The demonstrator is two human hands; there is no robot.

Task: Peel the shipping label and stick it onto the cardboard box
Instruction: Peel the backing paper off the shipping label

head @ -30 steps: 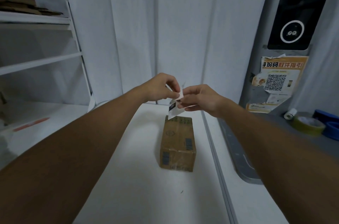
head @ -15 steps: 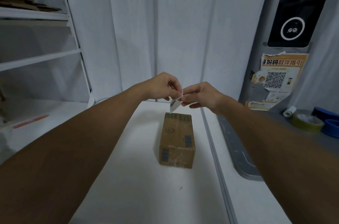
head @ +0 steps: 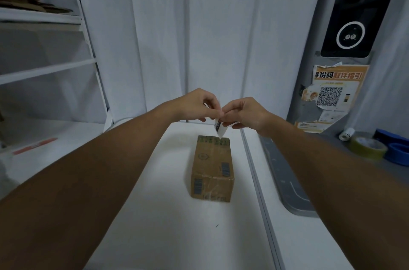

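As only the head view was available, one entry was made. The shipping label was pinched between left hand and right hand, both grips clenched on it, above the far end of the cardboard box on the bench. Thin, limp and sticky stock was judged; corners were preferred for holding.

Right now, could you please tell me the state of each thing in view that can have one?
shipping label: pinched between both hands, held in the air above the box, not yet stuck on.
left hand: shut on the label.
right hand: shut on the label.
cardboard box: closed, taped, resting on the white table.
yellow tape roll: lying flat.
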